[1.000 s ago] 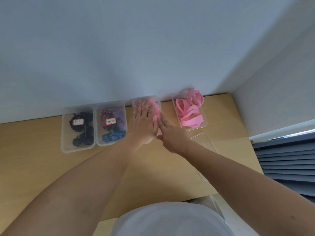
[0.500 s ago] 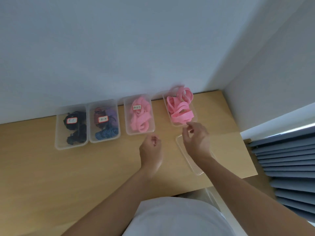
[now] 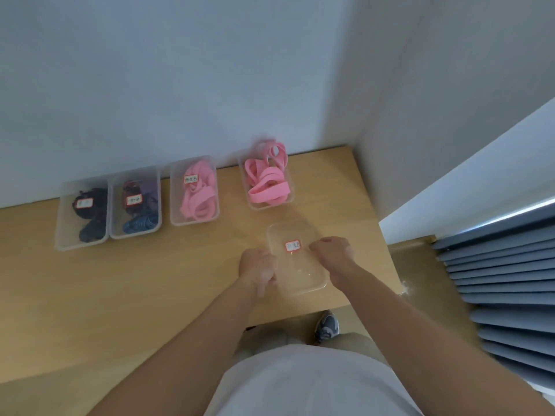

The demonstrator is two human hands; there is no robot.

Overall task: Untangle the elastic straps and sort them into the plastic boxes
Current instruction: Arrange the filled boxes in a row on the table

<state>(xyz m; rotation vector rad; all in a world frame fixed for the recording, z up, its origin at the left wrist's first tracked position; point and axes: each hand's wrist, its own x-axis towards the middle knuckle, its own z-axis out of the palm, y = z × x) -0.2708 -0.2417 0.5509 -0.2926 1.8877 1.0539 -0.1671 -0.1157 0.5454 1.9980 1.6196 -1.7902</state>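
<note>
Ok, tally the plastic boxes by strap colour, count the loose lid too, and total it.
Pink-strap boxes: 2
Black-strap box: 1
Purple-and-blue-strap box: 1
Loose lid, held by left hand and right hand: 1
Total: 5

- This is a plain indoor room, maybe in a home or an office. I cannot tell which.
- A wooden table (image 3: 120, 295) fits right into a corner.
- White walls (image 3: 180, 85) stand behind the table and on its right side.
- Blue blinds (image 3: 510, 280) hang to the right of the table, by a window.
- Small clear boxes (image 3: 67, 232) with labels sit in a row at the back of the table.
</note>
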